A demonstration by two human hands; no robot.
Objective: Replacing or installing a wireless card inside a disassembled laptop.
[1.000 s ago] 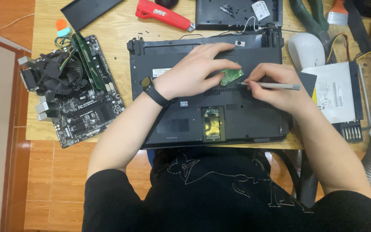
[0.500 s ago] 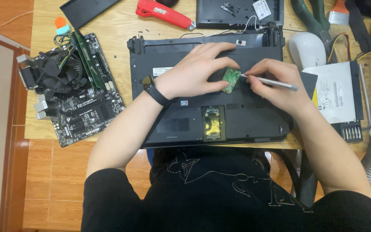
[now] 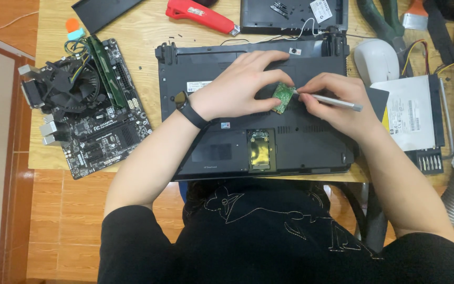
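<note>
Keep your left hand [image 3: 237, 87] pinched on the small green circuit card [image 3: 283, 97], tilted over the upturned black laptop base [image 3: 311, 142] mid-table, while your right hand [image 3: 332, 100], clamped on the thin silver screwdriver [image 3: 337, 101], steadies its tip at the card's right edge.

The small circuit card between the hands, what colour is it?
Green; the small circuit card shows best in the head view, held by the left hand.

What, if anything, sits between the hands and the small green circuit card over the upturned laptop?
Nothing visible does. The left hand already pinches the small green card at its edge, tilted above the laptop base. The right hand holds a silver tool whose tip meets the card's corner.
</note>
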